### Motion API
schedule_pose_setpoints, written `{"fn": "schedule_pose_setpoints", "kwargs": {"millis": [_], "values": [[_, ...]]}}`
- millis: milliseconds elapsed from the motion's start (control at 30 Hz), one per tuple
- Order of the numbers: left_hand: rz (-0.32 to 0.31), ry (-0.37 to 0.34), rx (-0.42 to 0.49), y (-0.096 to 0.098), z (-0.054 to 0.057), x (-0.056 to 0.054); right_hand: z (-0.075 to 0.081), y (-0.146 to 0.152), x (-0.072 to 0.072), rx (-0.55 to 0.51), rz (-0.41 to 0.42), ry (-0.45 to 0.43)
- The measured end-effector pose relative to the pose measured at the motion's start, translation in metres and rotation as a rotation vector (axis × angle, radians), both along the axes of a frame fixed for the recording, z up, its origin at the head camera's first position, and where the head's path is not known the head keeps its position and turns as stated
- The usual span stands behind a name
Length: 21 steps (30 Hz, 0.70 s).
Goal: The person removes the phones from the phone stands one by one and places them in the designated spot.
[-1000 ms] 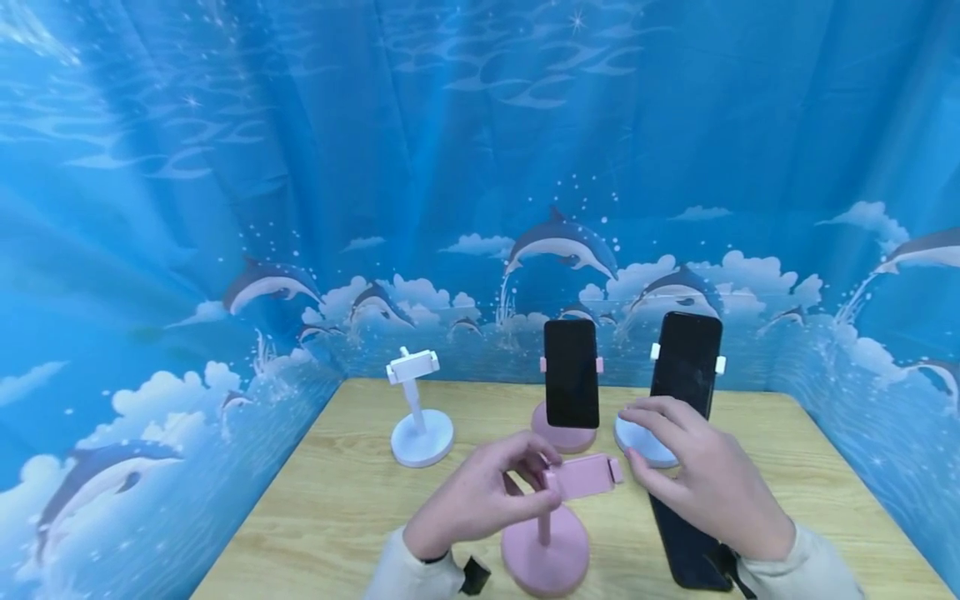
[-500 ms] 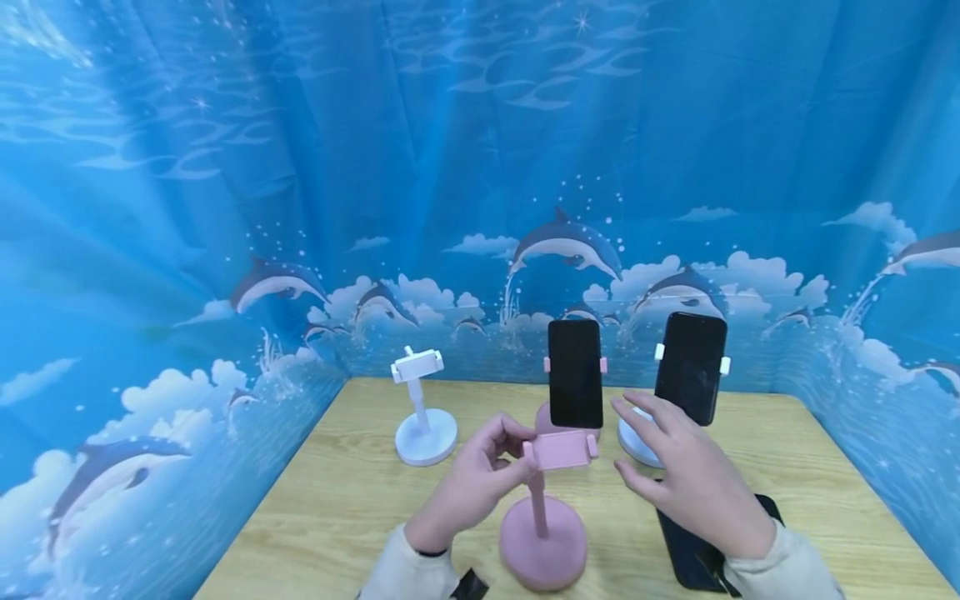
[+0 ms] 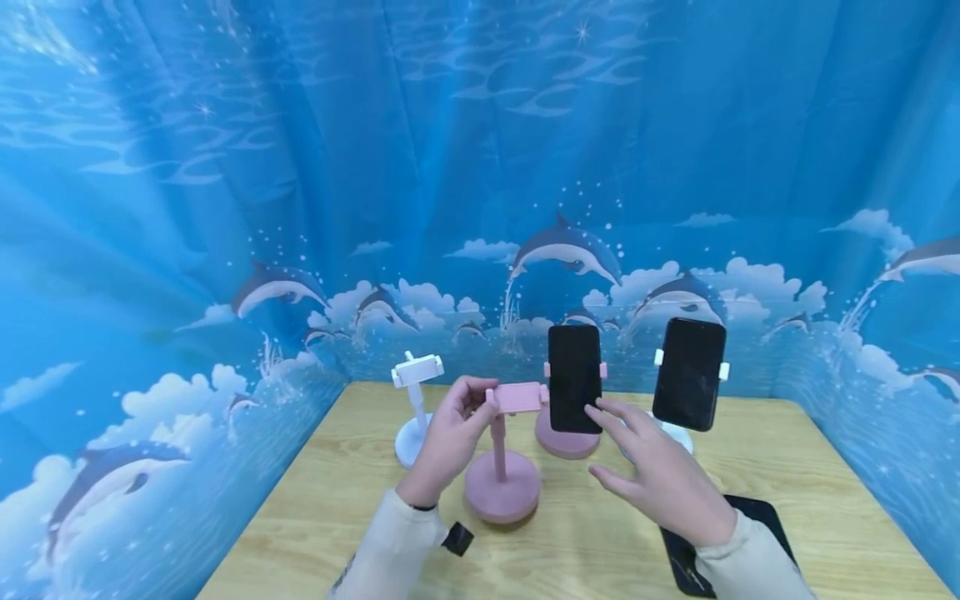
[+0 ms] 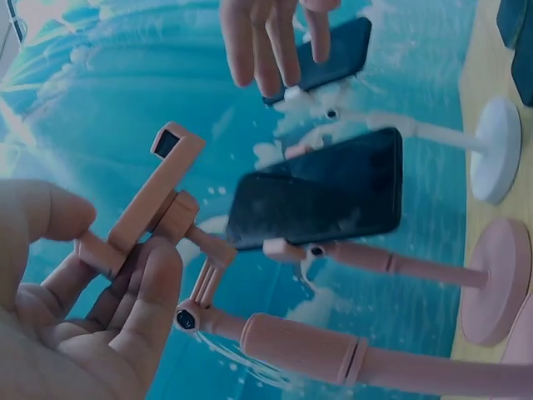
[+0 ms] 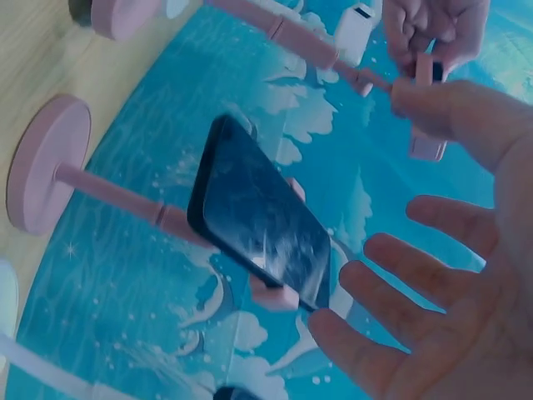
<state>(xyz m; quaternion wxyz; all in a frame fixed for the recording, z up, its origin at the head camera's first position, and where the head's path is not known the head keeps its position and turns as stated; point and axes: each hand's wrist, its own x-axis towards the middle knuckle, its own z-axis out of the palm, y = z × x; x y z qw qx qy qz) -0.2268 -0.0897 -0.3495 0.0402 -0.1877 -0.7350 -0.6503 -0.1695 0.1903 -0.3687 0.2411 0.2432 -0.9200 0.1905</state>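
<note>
My left hand grips one end of the clamp of a pink phone stand, thumb and fingers around its end jaw. In the left wrist view, the clamp holds no phone and its arm tilts from the pole. My right hand hovers with fingers spread, overlapping the lower corner of a black phone in the head view. That phone stands upright in a second pink stand. The right wrist view shows the right palm holding nothing, with fingertips near the phone's lower end.
At the back left stands a white phone stand without a phone. Another black phone sits in a white stand at the back right. A black phone lies on the wooden table under my right forearm. A blue dolphin-print curtain surrounds the table.
The pink stand has moved left and farther back with my left hand, up beside the other pink stand. My right hand has shifted left, away from the phone lying on the table.
</note>
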Motion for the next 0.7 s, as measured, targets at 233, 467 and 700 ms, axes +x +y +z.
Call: {"fn": "schedule_pose_setpoints", "kwargs": {"millis": [233,467,700], "values": [[0.066,0.004,0.069,0.001,-0.009,-0.029,-0.002,-0.019,-0.008,-0.013,0.037,-0.007],[0.079,-0.028,0.108,0.001,-0.013,-0.048,-0.011,-0.024,-0.012,0.002,0.021,-0.036],[0.063,-0.035,0.159,-0.001,-0.02,-0.06,-0.021,-0.021,-0.015,-0.034,0.018,-0.11]]}}
